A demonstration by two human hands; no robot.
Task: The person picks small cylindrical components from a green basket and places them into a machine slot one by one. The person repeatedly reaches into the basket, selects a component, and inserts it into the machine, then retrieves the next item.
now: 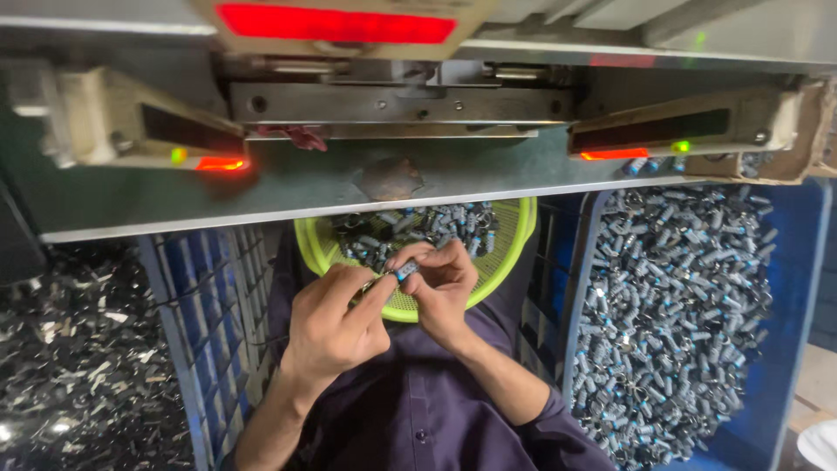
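Two bare hands pinch one small grey-and-blue cylindrical part above a round yellow-green plastic basket.

The left hand (336, 318) and right hand (445, 288) meet, each grip pinching the small cylindrical part (406, 269) between fingertips, just over the basket (510, 249) near its front rim. The basket tucks under the grey metal counter edge (288, 214), leaving little room above. One blue plastic crate (798, 288) to the right holds too many like parts to count. Another blue crate (205, 305) stands left.
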